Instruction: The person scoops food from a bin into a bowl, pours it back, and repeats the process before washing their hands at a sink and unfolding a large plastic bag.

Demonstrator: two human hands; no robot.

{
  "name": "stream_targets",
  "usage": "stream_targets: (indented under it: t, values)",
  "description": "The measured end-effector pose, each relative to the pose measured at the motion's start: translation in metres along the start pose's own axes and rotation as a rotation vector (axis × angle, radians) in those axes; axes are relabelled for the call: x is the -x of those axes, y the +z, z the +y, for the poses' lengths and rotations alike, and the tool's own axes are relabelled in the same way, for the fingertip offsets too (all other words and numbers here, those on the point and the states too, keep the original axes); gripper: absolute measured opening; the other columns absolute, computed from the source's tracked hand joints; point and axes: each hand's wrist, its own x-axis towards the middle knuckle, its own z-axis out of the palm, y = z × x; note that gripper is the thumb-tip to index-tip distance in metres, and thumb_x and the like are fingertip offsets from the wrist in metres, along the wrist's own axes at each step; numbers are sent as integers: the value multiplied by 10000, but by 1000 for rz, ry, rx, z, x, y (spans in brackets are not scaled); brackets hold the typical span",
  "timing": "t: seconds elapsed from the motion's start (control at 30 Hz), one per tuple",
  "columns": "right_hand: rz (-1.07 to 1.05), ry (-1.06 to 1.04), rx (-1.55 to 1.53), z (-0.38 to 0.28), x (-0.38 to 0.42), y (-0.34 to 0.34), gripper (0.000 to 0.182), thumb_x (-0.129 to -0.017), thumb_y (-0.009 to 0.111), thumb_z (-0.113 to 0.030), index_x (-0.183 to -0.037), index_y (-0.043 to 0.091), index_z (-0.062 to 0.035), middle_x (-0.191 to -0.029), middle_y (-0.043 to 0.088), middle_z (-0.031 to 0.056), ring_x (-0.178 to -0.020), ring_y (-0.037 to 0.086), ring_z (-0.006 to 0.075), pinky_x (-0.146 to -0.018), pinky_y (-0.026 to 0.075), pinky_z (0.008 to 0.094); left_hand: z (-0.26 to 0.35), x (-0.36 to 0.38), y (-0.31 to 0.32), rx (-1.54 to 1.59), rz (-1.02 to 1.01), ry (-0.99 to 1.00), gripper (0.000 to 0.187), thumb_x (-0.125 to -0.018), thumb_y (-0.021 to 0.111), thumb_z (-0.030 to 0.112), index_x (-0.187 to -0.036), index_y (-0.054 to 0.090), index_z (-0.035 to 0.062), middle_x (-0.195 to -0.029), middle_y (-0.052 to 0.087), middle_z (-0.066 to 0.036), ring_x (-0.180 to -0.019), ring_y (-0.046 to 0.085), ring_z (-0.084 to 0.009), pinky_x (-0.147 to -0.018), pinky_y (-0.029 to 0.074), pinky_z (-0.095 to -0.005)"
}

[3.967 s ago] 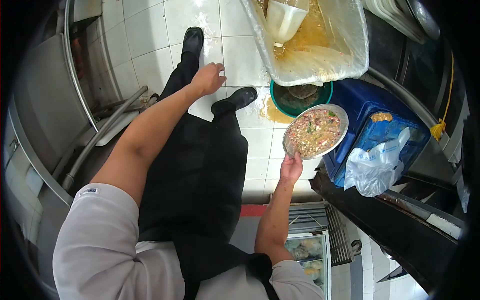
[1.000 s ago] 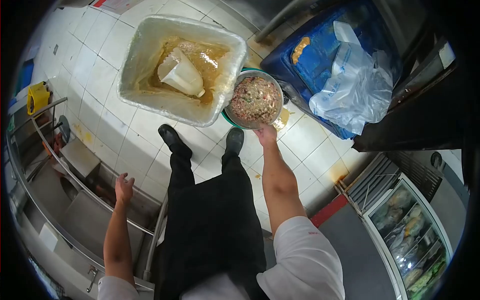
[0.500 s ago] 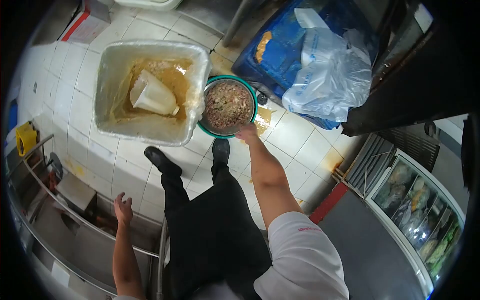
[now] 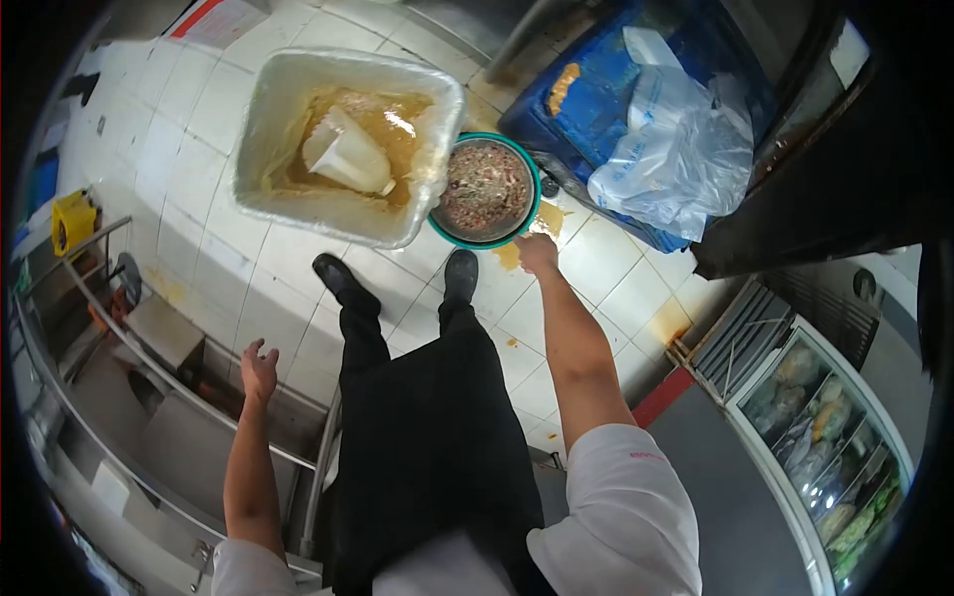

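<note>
My right hand (image 4: 538, 254) is closed at the near right rim of a round green basin (image 4: 538, 189), its fingers curled at the edge and partly hidden. A grey bowl-like insert inside the basin holds a wet, reddish-brown mass of small bits (image 4: 484, 189). Left of the basin and against it stands a plastic-lined bin (image 4: 253, 149) with yellow-brown liquid in it. A cut-off whitish plastic jug (image 4: 348, 154) lies tilted in that liquid. My left hand (image 4: 259, 372) hangs empty over the left side, fingers apart, near a metal rail (image 4: 224, 412).
A blue container (image 4: 586, 109) with a crumpled plastic bag (image 4: 676, 149) on top stands to the right. Yellowish spill (image 4: 550, 219) marks the tiled floor by the basin. A glass-fronted fridge (image 4: 825, 437) is at lower right, a yellow object (image 4: 73, 221) at far left.
The view has shifted, so the bin and basin appear farther right and higher. My right hand remains at the basin's rim, slightly farther out. My left hand stays raised with its fingers apart.
</note>
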Motion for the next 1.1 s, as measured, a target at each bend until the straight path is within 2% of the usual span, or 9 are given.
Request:
stream_targets:
  t: [0.1, 0.27, 0.33, 0.47, 0.57, 0.63, 0.73, 0.87, 1.1]
  values:
    - [246, -723, 653, 28, 40, -9, 420, -862, 601, -415, -692, 601, -30, -540, 575, 76, -433, 566, 203, -403, 446, 360, -34, 22, -6, 42, -38, -151, 485, -797, 691, 246, -1195, 564, 1, -1183, 554, -250, -1007, 593, -355, -864, 478, -402]
    - [-135, -323, 337, 70, 71, -27, 288, -839, 546, -287, -1078, 615, -141, -696, 644, 80, -589, 620, 236, -559, 488, 409, -87, 122, -25, -137, 56, -145, 487, -772, 683, 356, -1136, 608, 42, -1149, 583, -237, -1125, 512, -379, -972, 423, -412]
    - [-169, -140, -93, -22, 178, -81, 323, -898, 568, -260, -650, 540, -56, -539, 549, 68, -406, 522, 166, -365, 425, 320, -99, 161, -49, -133, 34, -159, 467, -787, 648, 347, -1122, 618, 22, -1142, 596, -231, -1139, 503, -376, -976, 421, -408]
    - [-176, 6, -349, -52, 209, -103, 228, -893, 589, -174, -734, 515, -29, -558, 523, 84, -360, 470, 167, -309, 377, 307, -139, 196, -84, -96, -23, -227, 466, -805, 593, 371, -1083, 643, 1, -1142, 599, -230, -1113, 528, -377, -962, 430, -418]
    - [-120, -17, -342, -101, 243, -120, 200, -879, 591, -154, -784, 524, 8, -577, 524, 108, -364, 470, 175, -301, 368, 310, -186, 208, -77, -6, -94, -344, 471, -811, 566, 410, -1035, 667, 8, -1117, 612, -229, -1070, 562, -373, -929, 452, -425]
    - [-122, -23, -365, -148, 268, -127, 193, -878, 584, -135, -827, 534, 45, -591, 531, 122, -369, 479, 180, -299, 366, 308, -193, 204, -100, -158, -176, -147, 409, -798, 586, 354, -980, 681, 0, -1075, 632, -227, -1007, 597, -371, -910, 464, -433]
    - [-120, -63, -200, -209, 291, -130, 208, -876, 560, -164, -758, 555, 6, -577, 529, 100, -404, 492, 165, -324, 380, 305, -223, 164, -99, 256, 36, -439, 389, -749, 600, 297, -982, 678, -4, -1086, 628, -237, -1038, 593, -374, -917, 466, -417]
    - [-149, -89, -66, -292, 347, -119, 235, -872, 571, -197, -700, 498, -55, -563, 488, 57, -405, 447, 140, -333, 366, 273, -243, 112, -133, 398, 307, -319, 425, -707, 596, 328, -946, 653, -19, -968, 634, -268, -958, 598, -422, -873, 473, -468]
    - [-343, -566, 386, -410, 377, -85, 248, -874, 570, -241, -717, 532, -53, -544, 485, 44, -388, 450, 126, -313, 324, 255, -232, 115, -250, 765, 614, -321, 449, -779, 644, 333, -1113, 615, 34, -990, 621, -186, -925, 592, -337, -846, 473, -416]
